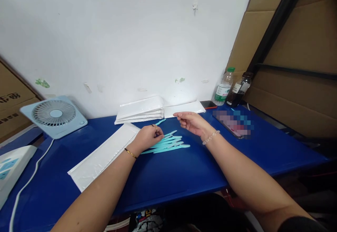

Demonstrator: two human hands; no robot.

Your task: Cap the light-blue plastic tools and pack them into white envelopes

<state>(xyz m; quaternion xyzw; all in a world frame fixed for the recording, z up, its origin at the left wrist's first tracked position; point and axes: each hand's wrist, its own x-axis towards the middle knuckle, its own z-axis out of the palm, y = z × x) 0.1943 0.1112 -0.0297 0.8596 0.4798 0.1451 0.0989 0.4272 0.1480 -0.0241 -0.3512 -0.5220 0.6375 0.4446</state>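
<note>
Several slim turquoise sticks with paler, blade-like ends [172,143] lie fanned out on the blue table, and look like eyebrow razors. My left hand [149,136] is over the left part of this fan, fingers curled down at the sticks. Whatever its fingertips grip is hidden. Beyond its knuckles one more turquoise stick [161,121] pokes out. My right hand [193,122] is raised to the right of the fan, thumb and fingers pinched together. Anything in that pinch is too small to make out. Beside my left forearm lies a white padded mailer [105,154].
Against the wall are a stack of white mailers [140,108] and another flat mailer [183,109]. A light-blue fan [56,114] stands left, its white cable [39,161] running forward. At right are a phone [209,104], a clear bottle [223,88], a dark bottle [238,91] and a blurred-out flat device [231,124].
</note>
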